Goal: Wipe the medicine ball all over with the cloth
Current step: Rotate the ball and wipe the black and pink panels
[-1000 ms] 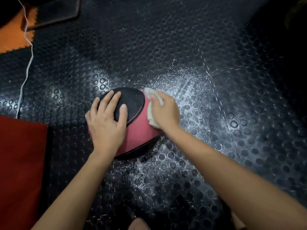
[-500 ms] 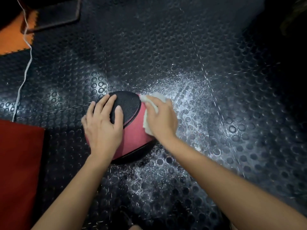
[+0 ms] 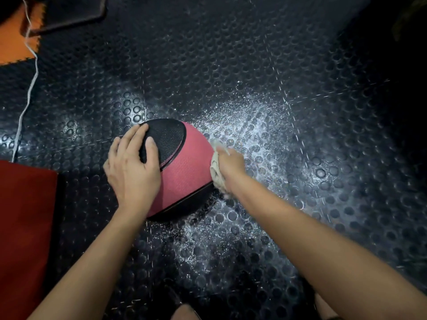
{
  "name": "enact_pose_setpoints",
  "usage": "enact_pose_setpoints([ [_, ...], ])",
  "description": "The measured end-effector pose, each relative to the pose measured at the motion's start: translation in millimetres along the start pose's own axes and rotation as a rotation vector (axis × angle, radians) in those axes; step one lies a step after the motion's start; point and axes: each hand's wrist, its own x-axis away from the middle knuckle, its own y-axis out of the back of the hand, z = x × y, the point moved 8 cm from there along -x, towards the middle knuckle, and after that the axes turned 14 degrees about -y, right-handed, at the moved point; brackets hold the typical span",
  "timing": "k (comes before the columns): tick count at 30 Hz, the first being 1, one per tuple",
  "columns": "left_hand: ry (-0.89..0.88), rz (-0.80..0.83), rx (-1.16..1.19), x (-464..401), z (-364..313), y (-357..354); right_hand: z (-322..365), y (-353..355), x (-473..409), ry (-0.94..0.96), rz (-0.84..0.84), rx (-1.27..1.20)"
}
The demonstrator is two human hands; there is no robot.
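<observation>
Both hands are on the ball (image 3: 184, 167) from where I'm watching. Left hand (image 3: 132, 166) lies flat on the ball's left side, fingers straight and a bit spread, fingertips on the black textured patch up top, thumb out along the patch edge — pressing, not gripping. Right hand (image 3: 231, 167) is over on the ball's right flank w/ the cloth (image 3: 217, 172) bunched under it; cloth is off-white, crumpled, squeezed btwn the palm and the pink surface. I see the back of that hand mostly, fingers look curled round the cloth, though it's blurred so I can't make out each finger.

Ball itself: pink w/ black patch on top and a black band lower down, sitting on the floor mat (image 3: 300, 158) about mid-view, a bit left of centre. Mat is black rubber w/ round studs, and it's speckled w/ pale flecks or droplets around and to the right of the ball — can't tell which.

Off to the left, a red mat (image 3: 23, 227) lies flat near the ball but not touching it. Top left corner has an orange tile (image 3: 13, 49) w/ a dark flat thing (image 3: 69, 10) partly over it — can't tell what it is. White cord (image 3: 30, 88) runs down from that corner to the red mat's top edge.
</observation>
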Motion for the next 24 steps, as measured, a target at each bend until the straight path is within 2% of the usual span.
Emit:
enact_pose_setpoints([
  [3, 0.026, -0.012, 0.008, -5.7, 3.5, -1.0, -28.3, -4.3, 20.9, 0.107, -0.140, -0.053],
  [5, 0.037, -0.016, 0.006, -5.9, 5.0, -1.4, -29.6, -12.2, 54.9, 0.291, -0.222, 0.086],
  [8, -0.003, 0.000, -0.021, -1.6, -1.1, -3.1, 5.5, -34.6, 109.2, 0.727, -0.279, 0.399],
  [9, -0.010, 0.007, -0.034, -0.8, -2.5, -3.8, 18.9, -39.0, 112.5, 0.807, -0.297, 0.443],
  [11, -0.007, 0.029, -0.041, -1.3, -3.0, -5.4, 43.8, -38.1, 101.9, 0.839, -0.350, 0.496],
  [12, -0.007, 0.034, -0.037, -4.0, -4.4, -4.8, 56.9, -34.5, 87.3, 0.803, -0.377, 0.537],
  [14, -0.021, 0.045, -0.029, -1.3, -5.2, -5.3, 71.4, -19.9, 44.1, 0.570, -0.326, 0.560],
  [16, -0.076, 0.044, -0.017, 7.6, -8.7, -2.2, 60.6, -8.0, 3.6, 0.210, -0.063, 0.413],
  [18, -0.162, 0.055, 0.000, 14.6, -12.3, -1.3, 36.5, 1.0, -10.2, -0.022, 0.078, 0.323],
  [22, -0.433, 0.234, 0.024, 2.3, -17.7, -7.1, -2.4, 19.9, -8.6, -0.065, 0.044, 0.322],
  [24, -0.492, 0.322, 0.059, -0.6, -18.3, -8.2, -15.3, 31.4, -3.6, -0.092, 0.058, 0.338],
])
